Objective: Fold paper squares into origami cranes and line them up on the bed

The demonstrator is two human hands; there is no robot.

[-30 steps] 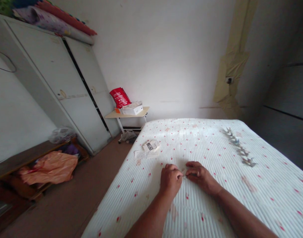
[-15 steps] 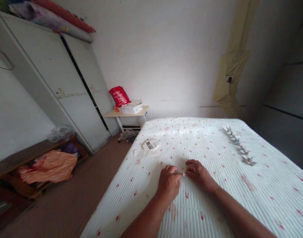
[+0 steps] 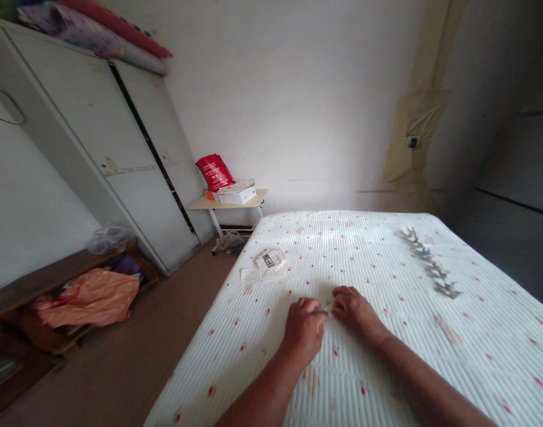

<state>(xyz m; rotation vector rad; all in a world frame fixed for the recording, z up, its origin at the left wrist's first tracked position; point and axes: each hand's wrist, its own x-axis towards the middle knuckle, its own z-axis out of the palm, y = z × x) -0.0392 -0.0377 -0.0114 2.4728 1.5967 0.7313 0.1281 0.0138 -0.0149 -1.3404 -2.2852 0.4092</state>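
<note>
My left hand (image 3: 304, 325) and my right hand (image 3: 355, 311) meet low over the bed, fingers bent inward. A small pale piece of paper (image 3: 328, 308) shows between them, pinched by the fingers of both hands; most of it is hidden. Off to the right, small folded paper figures that look like cranes (image 3: 435, 271) stand in a slanting row. Beyond my left hand lie loose printed paper pieces (image 3: 271, 264), some stacked and some spread flat.
The bed (image 3: 342, 379) has a white ribbed cover with red dots. Behind its left corner, a small table (image 3: 204, 203) bears a red bag (image 3: 214, 172) and a white box (image 3: 238, 194). A pale wardrobe (image 3: 76, 107) and a low bench with an orange plastic bag (image 3: 91, 298) stand left.
The pale paper between my fingers shows at a slightly different angle. Both hands stay in almost the same place.
</note>
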